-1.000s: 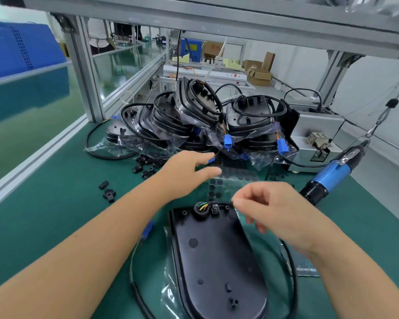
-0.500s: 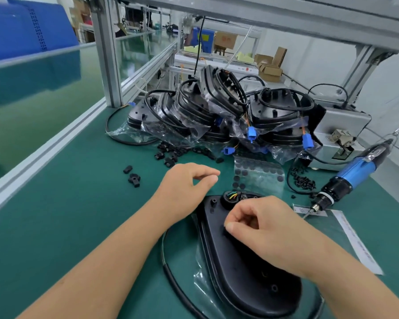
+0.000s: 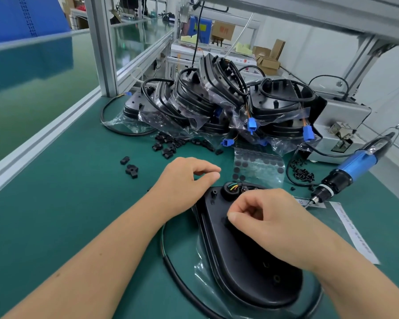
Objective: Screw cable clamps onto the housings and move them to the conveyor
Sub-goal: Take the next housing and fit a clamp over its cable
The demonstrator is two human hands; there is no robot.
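— Now, what are the 2 hands doing?

— The right hand (image 3: 279,226) pinches a small black part, likely a cable clamp (image 3: 226,221), against the housing (image 3: 247,256) on the green surface (image 3: 55,215); the left hand (image 3: 184,183) hovers loosely curled, holding nothing visible.

— Advice?

— Seat it squarely before reaching for the blue screwdriver (image 3: 352,168).

— Any writing?

— A paper slip (image 3: 355,236) has print, too blurred to read.

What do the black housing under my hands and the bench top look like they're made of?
The housing looks like moulded black plastic with a matte, slightly satin finish: soft highlights, moulded bosses and holes. The bench top looks like a green rubber or vinyl mat, matte and even, though the look leaves it open which.
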